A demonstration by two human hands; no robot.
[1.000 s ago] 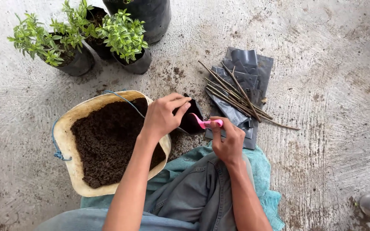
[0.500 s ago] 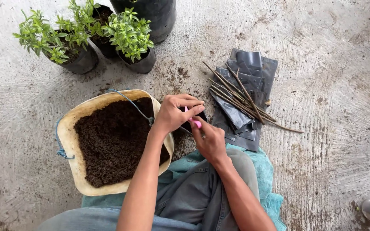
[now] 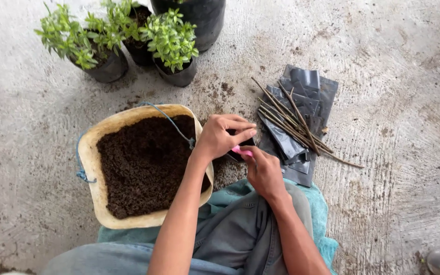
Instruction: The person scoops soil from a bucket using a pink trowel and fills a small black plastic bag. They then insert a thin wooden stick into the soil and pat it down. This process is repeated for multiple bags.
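Floor, head view: bare grey concrete [image 3: 393,153] with soil stains fills the frame.
Potted plants: three leafy ones in black bags [image 3: 171,43] stand at upper left, apparently finished.
Soil: we see a cream tub [image 3: 90,153] at centre left, full of dark soil [image 3: 143,163].
Still waiting: flat black bags [image 3: 309,94] and a bundle of twigs [image 3: 294,117] lie right of centre.
Progress: we judge one bag is being filled now.
Left hand: our left hand [image 3: 220,137] pinches the rim of a small black bag [image 3: 245,142], fingers closed on it.
Right hand: our right hand [image 3: 263,170] grips a pink tool [image 3: 241,150], touching that bag at centre.
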